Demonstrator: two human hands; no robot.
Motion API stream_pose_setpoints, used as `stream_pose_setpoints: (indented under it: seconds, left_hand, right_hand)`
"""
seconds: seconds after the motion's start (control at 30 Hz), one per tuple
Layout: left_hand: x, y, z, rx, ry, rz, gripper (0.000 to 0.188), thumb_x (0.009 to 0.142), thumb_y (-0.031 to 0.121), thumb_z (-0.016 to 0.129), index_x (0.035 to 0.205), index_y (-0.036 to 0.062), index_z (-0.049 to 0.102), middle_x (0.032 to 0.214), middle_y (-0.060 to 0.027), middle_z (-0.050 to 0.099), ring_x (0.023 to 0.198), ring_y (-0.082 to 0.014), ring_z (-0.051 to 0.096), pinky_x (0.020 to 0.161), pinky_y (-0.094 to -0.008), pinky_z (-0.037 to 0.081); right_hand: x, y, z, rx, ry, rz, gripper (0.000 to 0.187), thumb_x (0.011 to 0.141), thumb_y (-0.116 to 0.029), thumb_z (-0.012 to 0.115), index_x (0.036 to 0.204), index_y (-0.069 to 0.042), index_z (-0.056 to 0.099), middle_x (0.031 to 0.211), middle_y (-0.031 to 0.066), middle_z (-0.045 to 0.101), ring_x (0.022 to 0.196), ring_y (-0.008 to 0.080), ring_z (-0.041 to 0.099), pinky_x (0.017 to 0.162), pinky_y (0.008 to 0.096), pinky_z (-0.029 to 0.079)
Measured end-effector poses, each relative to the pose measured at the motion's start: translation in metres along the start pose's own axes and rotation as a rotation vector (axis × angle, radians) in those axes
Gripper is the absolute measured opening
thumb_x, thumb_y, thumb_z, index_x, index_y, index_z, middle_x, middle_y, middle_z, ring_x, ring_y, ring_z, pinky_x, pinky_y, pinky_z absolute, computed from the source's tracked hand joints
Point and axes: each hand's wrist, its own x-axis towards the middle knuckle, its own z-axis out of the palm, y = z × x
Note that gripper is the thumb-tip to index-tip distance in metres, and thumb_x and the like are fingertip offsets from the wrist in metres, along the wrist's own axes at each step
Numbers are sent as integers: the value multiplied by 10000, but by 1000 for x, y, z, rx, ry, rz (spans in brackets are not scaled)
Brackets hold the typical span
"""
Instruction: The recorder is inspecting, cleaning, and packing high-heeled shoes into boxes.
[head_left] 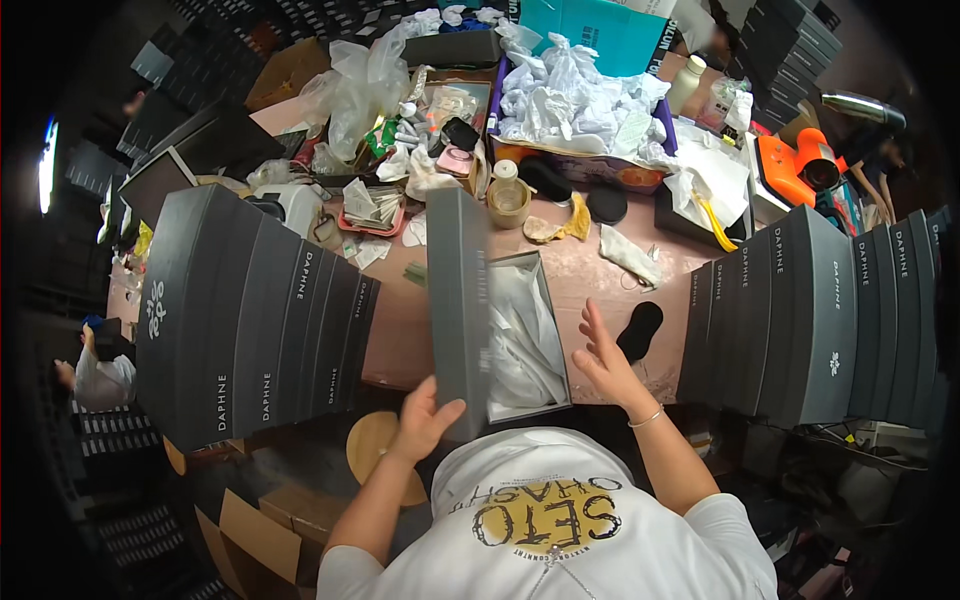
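Note:
A dark grey shoebox lid [457,300] stands on edge over the left side of an open shoebox [562,370]. My left hand [424,420] is closed on the lid's near lower end, thumb toward me; some of its fingers are hidden behind the lid. Inside the box lies white tissue paper [525,335], and whatever it wraps cannot be made out. My right hand [607,362] is raised just right of the box, fingers stretched and holding nothing. Beside it on the pink table [655,285] rests a black insole-shaped pad [640,330].
Stacks of grey shoeboxes flank me at left [250,310] and right [800,310]. Farther back are a purple-edged carton [600,172] heaped with crumpled white paper [570,95], a tape roll with a cup [508,200], a white cloth [628,255] and an orange tool [800,160].

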Motion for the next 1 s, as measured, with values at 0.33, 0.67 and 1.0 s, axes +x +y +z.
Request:
stream_pose_setpoints:
  seconds: [0.33, 0.67, 1.0]
  left_hand:
    - [57, -127, -11, 259, 299, -140, 532, 951, 324, 539, 1324, -38, 428, 1232, -220, 530, 1148, -298, 524, 953, -377, 416]
    - [62, -112, -8, -161, 161, -234, 398, 977, 245, 516, 1291, 2, 479, 1274, -94, 542, 1169, -203, 513, 1006, -353, 392]
    - [100, 115, 211, 237, -875, 522, 699, 848, 253, 683, 1421, 28, 353, 1316, -159, 516, 1081, -224, 576, 919, -360, 459]
  right_hand:
    - [40, 60, 51, -296, 103, 50, 680, 820, -382, 685, 1292, 51, 455, 1216, 295, 529, 1092, 397, 548, 940, 421, 430]
    - [10, 36, 34, -78, -6, 106, 853, 847, -449, 650, 1482, -78, 219, 1470, 241, 270, 1382, 362, 242, 1130, 395, 208]
    - [-193, -259, -237, -297, 786, -36, 744, 805, -304, 626, 1383, 83, 362, 1371, 205, 453, 1243, 243, 459, 1042, 310, 349]
